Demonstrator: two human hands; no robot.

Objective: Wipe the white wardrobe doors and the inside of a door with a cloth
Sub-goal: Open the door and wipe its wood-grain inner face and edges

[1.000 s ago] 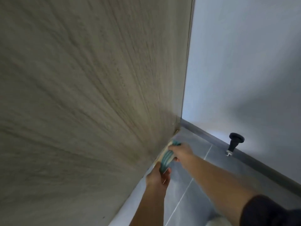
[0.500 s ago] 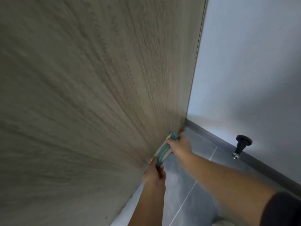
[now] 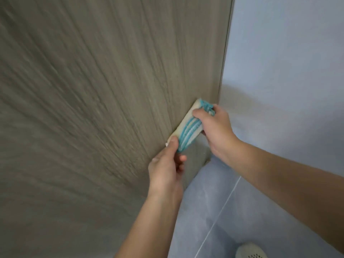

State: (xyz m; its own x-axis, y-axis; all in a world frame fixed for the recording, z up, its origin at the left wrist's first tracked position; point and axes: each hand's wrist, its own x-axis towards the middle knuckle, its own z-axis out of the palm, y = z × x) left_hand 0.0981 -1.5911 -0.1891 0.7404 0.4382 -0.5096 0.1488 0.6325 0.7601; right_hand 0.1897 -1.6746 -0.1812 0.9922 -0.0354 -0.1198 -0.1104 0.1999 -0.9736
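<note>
The cloth [image 3: 188, 127], rolled and blue-striped, now lies against the wood-grain inside of the door [image 3: 93, 108] just above its bottom corner, having climbed clear of the floor [image 3: 251, 211], left grip [image 3: 165, 174] pinching its lower end, right grip [image 3: 217, 131] clasping the upper: bottom edge judged wiped.

Cloth [image 3: 188, 134] — cream with turquoise stripes; door panel [image 3: 104, 94] — grey-brown woodgrain; floor tiles [image 3: 232, 211] pale grey-blue.

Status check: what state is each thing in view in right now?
Cloth: folded, flat against the panel.
Left hand: pinches the cloth's near end.
Right hand: grips its far end.
Panel: upright, cloth at its lower far corner.
Shoe: on the floor.
</note>
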